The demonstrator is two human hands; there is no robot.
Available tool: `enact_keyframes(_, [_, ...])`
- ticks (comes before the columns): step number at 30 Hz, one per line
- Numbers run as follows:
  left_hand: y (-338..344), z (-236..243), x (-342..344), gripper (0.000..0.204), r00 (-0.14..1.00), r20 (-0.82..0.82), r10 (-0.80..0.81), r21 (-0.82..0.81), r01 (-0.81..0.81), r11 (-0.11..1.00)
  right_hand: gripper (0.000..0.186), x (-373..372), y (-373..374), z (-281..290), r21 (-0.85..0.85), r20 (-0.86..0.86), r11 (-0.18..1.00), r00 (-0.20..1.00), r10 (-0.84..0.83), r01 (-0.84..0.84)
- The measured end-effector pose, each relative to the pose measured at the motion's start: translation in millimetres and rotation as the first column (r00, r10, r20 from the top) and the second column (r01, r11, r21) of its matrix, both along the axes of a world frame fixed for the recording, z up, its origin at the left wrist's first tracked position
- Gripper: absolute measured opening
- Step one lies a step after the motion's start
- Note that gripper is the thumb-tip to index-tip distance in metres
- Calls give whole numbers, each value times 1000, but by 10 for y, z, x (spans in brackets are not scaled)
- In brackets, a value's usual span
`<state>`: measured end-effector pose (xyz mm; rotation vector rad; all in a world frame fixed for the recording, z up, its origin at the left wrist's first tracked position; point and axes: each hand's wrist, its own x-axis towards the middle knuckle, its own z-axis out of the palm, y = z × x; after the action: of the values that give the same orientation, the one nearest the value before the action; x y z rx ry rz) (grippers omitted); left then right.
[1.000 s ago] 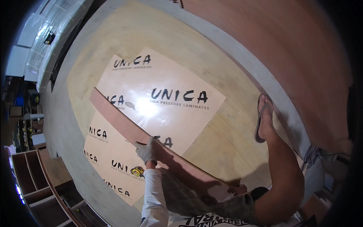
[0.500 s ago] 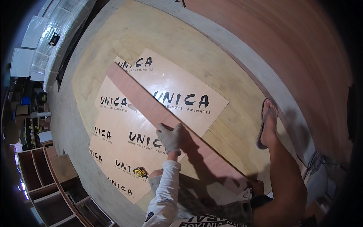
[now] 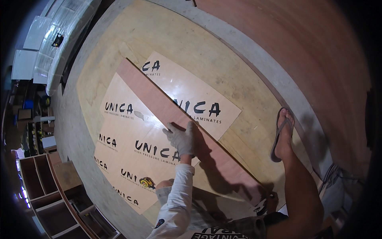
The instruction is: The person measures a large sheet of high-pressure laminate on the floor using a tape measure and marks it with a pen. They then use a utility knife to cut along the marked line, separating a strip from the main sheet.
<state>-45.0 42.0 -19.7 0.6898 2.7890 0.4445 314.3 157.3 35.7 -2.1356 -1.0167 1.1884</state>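
A long reddish-brown wooden strip (image 3: 153,95) slants from the far left down to the near right. My left hand (image 3: 180,139), in a pale grey work glove, grips it near its middle, thumb and fingers spanning its width. Bare and partly in shadow, my right hand (image 3: 272,202) is at the strip's near-right end with its fingers curled. A small dark-and-light item (image 3: 260,208) shows beside those fingers, too dim to name. Printed laminate-faced sheets (image 3: 119,129) lie beneath the strip. On one rests a yellow-and-black tape measure (image 3: 147,183), left of my left forearm.
A large plywood sheet (image 3: 105,47) lies under everything. My sandalled foot (image 3: 283,127) stands at its right edge, beside a big reddish panel (image 3: 294,51). Wooden shelving (image 3: 55,215) is at lower left, a plastic-wrapped stack (image 3: 65,40) at upper left, cables (image 3: 334,174) at right.
The strip has shifted a little away and to the right, its far end covering more of the upper printed sheet. My left hand has moved slightly with it; my right hand is slightly lower.
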Motion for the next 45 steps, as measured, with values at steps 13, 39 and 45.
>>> enact_keyframes(13, [-209,-19,-168,114,982,75,175,-102,-167,981,73,-179,-159,110,10,-460,990,879,-123,144])
enact_keyframes(39, [200,87,25,113,981,141,133,-121,-116,986,68,-6,-261,-299,216,-441,973,897,22,82])
enact_keyframes(45, [93,83,-3,112,985,113,134,-64,-127,990,65,24,-248,-391,252,-520,964,852,58,88])
